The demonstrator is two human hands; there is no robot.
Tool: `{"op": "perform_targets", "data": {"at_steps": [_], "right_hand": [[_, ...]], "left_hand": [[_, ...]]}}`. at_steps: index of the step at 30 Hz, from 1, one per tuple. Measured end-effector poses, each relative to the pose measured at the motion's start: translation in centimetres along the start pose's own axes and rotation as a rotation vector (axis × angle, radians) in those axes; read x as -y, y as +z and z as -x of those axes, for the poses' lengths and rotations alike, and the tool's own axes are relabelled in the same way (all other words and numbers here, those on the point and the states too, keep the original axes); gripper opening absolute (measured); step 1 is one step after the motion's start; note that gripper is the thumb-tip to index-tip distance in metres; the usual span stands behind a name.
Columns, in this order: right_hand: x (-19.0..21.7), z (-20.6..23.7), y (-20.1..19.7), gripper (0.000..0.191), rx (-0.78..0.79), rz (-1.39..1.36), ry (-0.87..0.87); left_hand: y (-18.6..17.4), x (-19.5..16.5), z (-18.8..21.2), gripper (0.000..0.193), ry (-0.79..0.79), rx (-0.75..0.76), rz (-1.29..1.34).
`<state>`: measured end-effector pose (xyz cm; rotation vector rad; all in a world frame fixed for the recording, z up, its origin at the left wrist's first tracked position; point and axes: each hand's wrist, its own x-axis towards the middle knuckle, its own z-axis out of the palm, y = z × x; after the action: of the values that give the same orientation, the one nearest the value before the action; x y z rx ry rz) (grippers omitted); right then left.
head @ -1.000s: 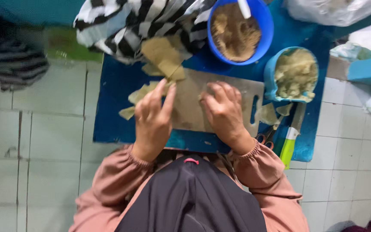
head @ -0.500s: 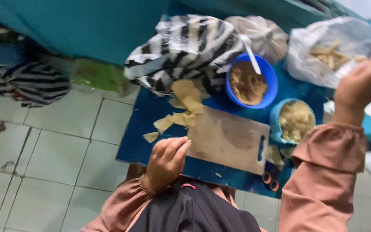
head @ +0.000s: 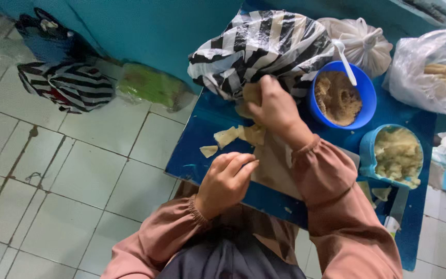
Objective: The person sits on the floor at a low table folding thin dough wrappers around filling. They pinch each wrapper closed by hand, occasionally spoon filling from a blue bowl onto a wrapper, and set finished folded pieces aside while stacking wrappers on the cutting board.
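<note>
My right hand (head: 274, 111) reaches across a wooden cutting board (head: 272, 165) to the mouth of a black-and-white striped plastic bag (head: 264, 49), its fingers closed on a pale beige piece (head: 251, 93). Several thin beige sheets (head: 241, 135) lie at the board's far left edge on the low blue table (head: 192, 155). My left hand (head: 226, 178) rests at the table's near edge beside the board, fingers curled and holding nothing I can see.
A blue bowl (head: 343, 97) of brown filling holds a white spoon (head: 345, 61). A light blue tub (head: 396, 155) holds pale mash. A tied white bag (head: 360, 39) and a clear bag of sticks (head: 434, 72) sit behind. Striped bags (head: 65, 85) lie on the tiled floor.
My right hand has come down from the upper right to the striped bag and closed on a beige piece. My left hand stayed at the table's near edge. The view shifted.
</note>
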<state>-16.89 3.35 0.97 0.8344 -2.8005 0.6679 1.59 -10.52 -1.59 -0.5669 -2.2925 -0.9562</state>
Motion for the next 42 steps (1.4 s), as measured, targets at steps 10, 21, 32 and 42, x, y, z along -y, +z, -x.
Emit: {"op": "perform_targets", "data": {"at_steps": [10, 21, 32, 42], "right_hand": [[-3.0, 2.7, -2.1, 0.014, -0.211, -0.824, 0.330], [1.1, 7.8, -6.7, 0.041, -0.193, -0.302, -0.441], [-1.1, 9.2, -3.9, 0.016, -0.339, -0.548, 0.281], [-2.9, 11.0, -5.0, 0.011, -0.214, -0.567, 0.165]], "left_hand": [[3.1, 2.0, -3.4, 0.023, -0.627, -0.098, 1.066], [6.7, 4.8, -10.3, 0.062, -0.800, 0.234, 2.147], [8.5, 5.7, -7.7, 0.040, -0.928, 0.132, 1.959], [9.1, 6.1, -6.7, 0.032, -0.943, 0.057, 1.528]]}}
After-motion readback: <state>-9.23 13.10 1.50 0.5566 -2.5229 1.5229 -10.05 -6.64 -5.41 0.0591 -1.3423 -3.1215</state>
